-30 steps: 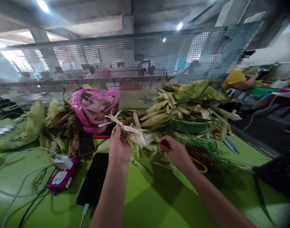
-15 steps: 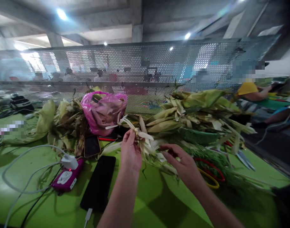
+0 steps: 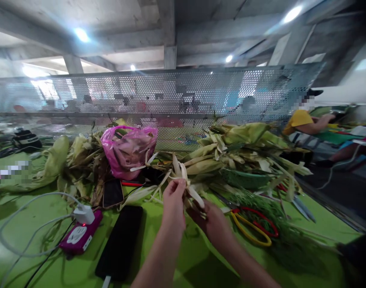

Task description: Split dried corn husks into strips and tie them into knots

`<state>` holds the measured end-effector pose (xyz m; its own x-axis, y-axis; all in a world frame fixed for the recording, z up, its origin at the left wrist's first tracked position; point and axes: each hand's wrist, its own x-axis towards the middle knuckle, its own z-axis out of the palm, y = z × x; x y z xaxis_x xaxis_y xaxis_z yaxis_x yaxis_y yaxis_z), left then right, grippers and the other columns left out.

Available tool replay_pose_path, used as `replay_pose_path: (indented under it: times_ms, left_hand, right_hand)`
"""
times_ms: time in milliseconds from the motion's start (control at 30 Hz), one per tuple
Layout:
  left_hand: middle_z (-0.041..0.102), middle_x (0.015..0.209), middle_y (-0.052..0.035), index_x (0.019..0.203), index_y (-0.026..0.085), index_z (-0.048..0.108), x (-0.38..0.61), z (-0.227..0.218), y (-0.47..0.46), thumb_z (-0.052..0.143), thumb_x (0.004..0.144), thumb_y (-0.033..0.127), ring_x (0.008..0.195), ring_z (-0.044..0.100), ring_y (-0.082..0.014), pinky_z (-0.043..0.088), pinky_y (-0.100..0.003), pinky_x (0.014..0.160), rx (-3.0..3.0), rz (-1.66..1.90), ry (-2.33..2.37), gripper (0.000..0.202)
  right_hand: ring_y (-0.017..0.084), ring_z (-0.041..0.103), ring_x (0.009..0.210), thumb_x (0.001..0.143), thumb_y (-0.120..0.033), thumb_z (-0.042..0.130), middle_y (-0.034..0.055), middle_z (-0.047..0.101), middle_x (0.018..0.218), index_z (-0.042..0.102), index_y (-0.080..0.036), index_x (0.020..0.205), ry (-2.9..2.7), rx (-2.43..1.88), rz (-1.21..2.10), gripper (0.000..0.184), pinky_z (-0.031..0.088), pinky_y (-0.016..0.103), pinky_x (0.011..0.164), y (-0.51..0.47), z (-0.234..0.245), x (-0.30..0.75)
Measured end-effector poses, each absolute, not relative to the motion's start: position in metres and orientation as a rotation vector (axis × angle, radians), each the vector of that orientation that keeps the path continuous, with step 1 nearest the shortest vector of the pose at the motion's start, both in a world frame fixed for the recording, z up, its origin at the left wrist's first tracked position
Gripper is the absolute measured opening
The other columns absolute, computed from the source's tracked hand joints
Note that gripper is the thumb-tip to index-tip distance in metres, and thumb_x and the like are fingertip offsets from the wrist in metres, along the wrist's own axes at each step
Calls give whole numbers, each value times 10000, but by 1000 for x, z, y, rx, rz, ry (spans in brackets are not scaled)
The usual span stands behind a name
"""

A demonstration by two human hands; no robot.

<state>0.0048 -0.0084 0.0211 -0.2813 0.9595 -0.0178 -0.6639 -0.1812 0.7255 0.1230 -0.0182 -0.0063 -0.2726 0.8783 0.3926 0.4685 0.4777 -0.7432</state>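
Note:
A small bundle of pale, dried corn husk strips point(image 3: 196, 196) is held up over the green table, its tips pointing up and away. My left hand point(image 3: 174, 200) pinches it near the top with thumb and fingers. Lower on the right, my right hand point(image 3: 214, 222) has its fingers closed around the bundle's lower strips; the fingertips are partly hidden. Scissors point(image 3: 236, 211) with red and yellow handles lie just right of my right hand, beside feathery green sprigs point(image 3: 291, 244).
A heap of corn husks point(image 3: 245, 154) lies back right, around a green basket point(image 3: 245, 180). A pink plastic bag point(image 3: 129, 156) stands back left. Phones point(image 3: 119, 242) and a purple power strip point(image 3: 81, 238) with cables lie left. A perforated metal screen point(image 3: 171, 92) runs behind. Someone in yellow point(image 3: 303, 120) sits far right.
My right hand, apart from the bundle before with loosely spread fingers, has moved left and closed on its lower strips. The view has tilted up slightly, and the scissors show more fully.

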Motion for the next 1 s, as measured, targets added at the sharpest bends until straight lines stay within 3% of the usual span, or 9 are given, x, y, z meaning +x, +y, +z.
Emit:
replay_pose_path:
  times_ms: [100,167,333,433,633,733,833,1000]
  left_hand:
    - [534,642,28,738,148,589,9,24,-12,684,728,346,584,465,-80,371,-203,576,796,1715,902,220]
    - [539,648,19,751,148,585,13,26,-14,651,752,333,595,467,-90,375,-210,582,918,1667,975,196]
    - [556,661,6,775,153,579,21,24,-18,582,787,267,607,480,-107,373,-225,588,1194,1523,1061,115]
    - [554,685,5,778,158,575,23,20,-17,586,783,267,630,481,-110,372,-225,602,1267,1475,1005,110]
    - [432,586,48,707,179,531,27,12,-13,598,775,404,531,394,-96,325,-218,515,1190,1269,865,244]
    - [482,629,32,707,172,564,21,12,-13,624,761,352,601,431,-99,340,-204,564,1247,1387,927,197]
    - [492,631,30,734,165,602,11,14,-11,620,765,326,588,415,-89,332,-194,553,1164,1469,996,165]
    - [466,603,49,742,170,604,-3,18,-9,651,744,346,524,385,-69,300,-180,491,934,1598,951,182]
  right_hand:
    - [211,577,838,745,-214,553,44,644,919,612,-209,971,-1595,-1062,870,233,455,312,739,-14,11,144]
    - [211,574,930,790,-266,544,45,644,976,609,-215,1019,-1439,-989,934,244,448,316,816,-11,22,152]
    - [179,566,785,745,-396,695,23,639,828,641,-195,882,-1365,-995,983,249,449,290,733,-5,30,150]
    - [160,531,712,777,-390,668,11,608,743,639,-183,783,-1430,-1013,864,209,429,276,682,-6,29,150]
    - [165,545,727,815,-336,623,20,605,761,641,-183,772,-1537,-1022,633,161,433,269,680,-15,31,156]
    - [169,564,754,828,-341,606,25,622,792,640,-186,816,-1584,-1060,585,159,444,273,702,-12,33,166]
    - [178,584,784,857,-356,554,39,645,881,619,-203,1013,-1556,-1155,511,228,456,282,698,-6,34,190]
    - [226,600,809,834,-288,536,55,668,857,657,-217,879,-2026,-1630,188,147,442,323,696,-9,16,237]
